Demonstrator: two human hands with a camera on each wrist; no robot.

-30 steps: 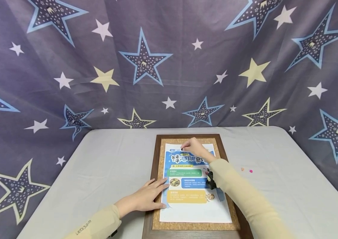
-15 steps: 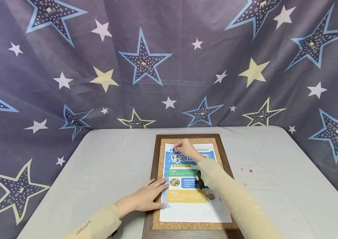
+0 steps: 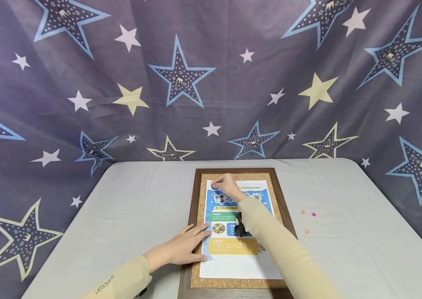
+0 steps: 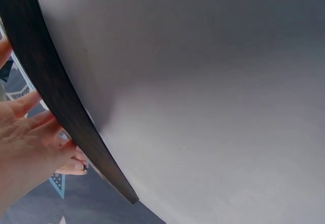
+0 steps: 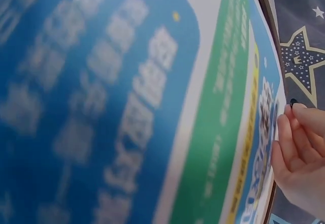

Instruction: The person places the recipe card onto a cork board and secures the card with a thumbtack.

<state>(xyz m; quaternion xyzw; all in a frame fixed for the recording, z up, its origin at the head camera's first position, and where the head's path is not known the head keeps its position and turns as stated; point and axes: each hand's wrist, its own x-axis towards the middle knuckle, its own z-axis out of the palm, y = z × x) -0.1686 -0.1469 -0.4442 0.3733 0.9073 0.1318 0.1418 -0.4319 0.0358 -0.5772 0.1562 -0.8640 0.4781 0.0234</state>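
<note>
A colourful printed poster (image 3: 238,265) lies on a cork board (image 3: 246,283) with a dark brown wooden frame. My left hand (image 3: 184,246) rests with spread, straight fingers on the board's left side, its fingertips on the poster's left edge. Near the poster's top left corner, my right hand (image 3: 228,185) pinches a small black push pin (image 5: 293,102) between thumb and fingers. The right wrist view shows the pin's rounded head above the fingertips; its point is hidden. My right forearm covers part of the poster's right side.
To the right of the board, a pink push pin (image 3: 313,214) and two small orange ones (image 3: 303,211) lie on the pale tablecloth (image 3: 364,249). A star-patterned curtain (image 3: 211,83) hangs behind the table.
My right hand has moved left along the poster's top, carrying the black push pin towards the left corner. A second orange pin came into view as the arm shifted. My left hand stayed put.
</note>
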